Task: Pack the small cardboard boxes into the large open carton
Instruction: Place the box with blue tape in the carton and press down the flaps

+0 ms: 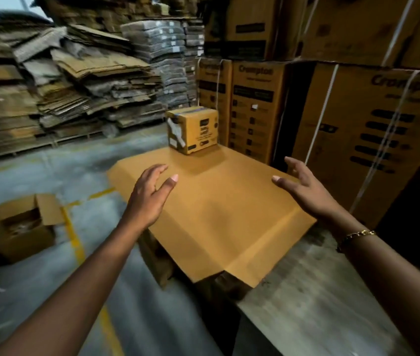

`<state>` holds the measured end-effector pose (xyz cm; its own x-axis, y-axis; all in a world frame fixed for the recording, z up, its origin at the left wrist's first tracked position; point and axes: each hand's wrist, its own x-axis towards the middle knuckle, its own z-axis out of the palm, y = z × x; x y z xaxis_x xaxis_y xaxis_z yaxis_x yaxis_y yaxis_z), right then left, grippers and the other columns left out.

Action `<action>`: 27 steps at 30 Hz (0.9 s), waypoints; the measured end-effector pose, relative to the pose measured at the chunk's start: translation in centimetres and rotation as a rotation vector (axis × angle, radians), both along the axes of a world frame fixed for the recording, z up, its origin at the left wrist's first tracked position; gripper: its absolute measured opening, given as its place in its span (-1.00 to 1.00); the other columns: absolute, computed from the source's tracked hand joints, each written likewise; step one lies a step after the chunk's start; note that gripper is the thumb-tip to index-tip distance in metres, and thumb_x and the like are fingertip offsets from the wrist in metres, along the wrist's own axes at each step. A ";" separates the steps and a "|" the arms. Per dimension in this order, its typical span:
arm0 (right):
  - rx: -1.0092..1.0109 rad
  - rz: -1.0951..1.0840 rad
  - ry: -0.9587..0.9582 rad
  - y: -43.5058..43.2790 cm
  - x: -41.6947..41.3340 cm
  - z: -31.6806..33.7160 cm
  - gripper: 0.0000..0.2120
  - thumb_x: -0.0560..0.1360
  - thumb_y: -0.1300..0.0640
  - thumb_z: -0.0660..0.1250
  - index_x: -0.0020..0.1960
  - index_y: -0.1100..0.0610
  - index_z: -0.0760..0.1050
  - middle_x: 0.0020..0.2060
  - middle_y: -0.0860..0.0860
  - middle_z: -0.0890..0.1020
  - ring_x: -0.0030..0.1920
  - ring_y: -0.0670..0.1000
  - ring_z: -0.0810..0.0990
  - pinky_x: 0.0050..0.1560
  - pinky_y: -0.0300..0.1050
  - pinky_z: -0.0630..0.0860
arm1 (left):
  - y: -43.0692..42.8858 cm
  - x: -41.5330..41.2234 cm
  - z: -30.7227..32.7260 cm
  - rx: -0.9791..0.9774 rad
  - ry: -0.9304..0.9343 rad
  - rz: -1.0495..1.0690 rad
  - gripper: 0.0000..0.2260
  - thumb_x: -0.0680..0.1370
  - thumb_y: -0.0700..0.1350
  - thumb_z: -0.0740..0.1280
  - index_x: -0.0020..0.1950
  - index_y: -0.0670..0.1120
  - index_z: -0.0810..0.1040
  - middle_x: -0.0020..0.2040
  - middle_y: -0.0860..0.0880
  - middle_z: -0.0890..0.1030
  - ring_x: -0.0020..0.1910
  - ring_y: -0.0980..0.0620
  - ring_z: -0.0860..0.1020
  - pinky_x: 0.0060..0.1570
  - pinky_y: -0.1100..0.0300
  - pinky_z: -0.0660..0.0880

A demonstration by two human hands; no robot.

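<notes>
My left hand (149, 194) and right hand (304, 188) are up over a flat cardboard sheet (216, 222). The fingers (156, 170) are spread wide and hold nothing. A gold bracelet (357, 236) is on my right wrist. At 9 o'clock, the large open carton (21, 227) stands on the floor (49, 170). At 12 o'clock, one small cardboard box (193, 129) sits on the far end of the sheet. Tall Crompton cartons (257, 111) stand at 1 o'clock, just behind it. Piles of flattened cardboard (75, 86) lie at 10 o'clock.

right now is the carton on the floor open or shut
Open. The carton on the floor has its flaps folded back and its inside shows.
</notes>
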<state>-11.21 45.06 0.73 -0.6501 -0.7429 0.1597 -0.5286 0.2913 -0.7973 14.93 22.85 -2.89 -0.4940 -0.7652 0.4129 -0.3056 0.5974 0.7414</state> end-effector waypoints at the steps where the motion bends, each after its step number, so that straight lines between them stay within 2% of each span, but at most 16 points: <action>1: -0.003 0.011 -0.014 -1.9 0.0 -0.4 -0.31 0.56 -0.21 0.33 0.60 -0.13 0.15 0.61 -0.02 0.16 0.58 0.06 0.15 0.50 0.15 0.17 | -1.7 0.3 -0.3 0.005 0.000 0.008 -0.57 0.62 0.15 0.24 0.45 0.01 0.43 0.44 0.02 0.41 0.43 0.05 0.36 0.31 0.19 0.26; 5: -0.028 0.049 -0.084 -9.3 -0.5 -2.0 -0.31 0.55 -0.21 0.35 0.59 -0.15 0.16 0.60 -0.03 0.18 0.57 0.03 0.17 0.49 0.15 0.21 | -8.0 0.4 -1.2 0.035 0.004 0.015 -0.52 0.61 0.23 0.21 0.47 0.06 0.41 0.45 0.06 0.40 0.42 0.07 0.36 0.34 0.12 0.31; 9: -0.045 0.115 -0.127 -17.1 -1.5 -3.2 -0.31 0.55 -0.20 0.34 0.60 -0.11 0.17 0.60 -0.04 0.19 0.55 0.03 0.21 0.45 0.09 0.25 | -14.0 0.0 -1.3 0.068 0.012 0.016 -0.52 0.62 0.20 0.20 0.50 0.06 0.38 0.48 0.06 0.37 0.39 0.15 0.33 0.30 0.18 0.27; 12: -0.040 0.134 -0.186 -22.9 -1.6 -3.6 -0.33 0.56 -0.16 0.34 0.59 -0.09 0.18 0.59 -0.04 0.21 0.54 0.04 0.23 0.44 0.08 0.28 | -18.8 0.2 -1.5 0.103 -0.004 0.024 -0.44 0.57 0.28 0.18 0.50 0.06 0.37 0.49 0.05 0.36 0.43 0.10 0.34 0.31 0.18 0.27; 15: -0.040 0.145 -0.226 -28.4 -1.6 -4.2 -0.34 0.56 -0.16 0.35 0.58 -0.10 0.19 0.58 -0.04 0.23 0.53 0.05 0.25 0.41 0.07 0.31 | -23.8 0.7 -1.8 0.148 0.000 0.036 -0.36 0.50 0.36 0.15 0.50 0.08 0.38 0.48 0.05 0.37 0.44 0.08 0.35 0.39 0.09 0.32; 19: -0.030 0.126 -0.254 -35.9 -1.7 -5.4 -0.35 0.56 -0.17 0.35 0.58 -0.11 0.19 0.58 -0.03 0.24 0.52 0.06 0.27 0.39 0.07 0.33 | -31.5 0.9 -3.0 0.191 0.012 0.021 -0.40 0.51 0.35 0.16 0.48 0.11 0.39 0.47 0.06 0.39 0.44 0.07 0.37 0.41 0.03 0.34; 24: -0.058 0.032 -0.306 -44.4 -0.9 -7.4 -0.36 0.58 -0.15 0.33 0.58 -0.07 0.20 0.58 0.01 0.26 0.51 0.08 0.29 0.30 -0.01 0.34 | -42.0 -0.2 -4.4 0.225 -0.036 -0.053 -0.32 0.44 0.46 0.11 0.47 0.16 0.39 0.46 0.10 0.40 0.43 0.10 0.37 0.44 -0.02 0.30; 27: -0.062 -0.024 -0.344 -48.3 -0.1 -8.3 -0.37 0.58 -0.13 0.32 0.59 -0.06 0.20 0.58 0.02 0.26 0.51 0.08 0.29 0.29 -0.02 0.33 | -47.6 -2.1 -4.9 0.256 -0.039 -0.142 -0.31 0.44 0.45 0.12 0.46 0.12 0.42 0.45 0.08 0.43 0.42 0.11 0.38 0.44 0.01 0.31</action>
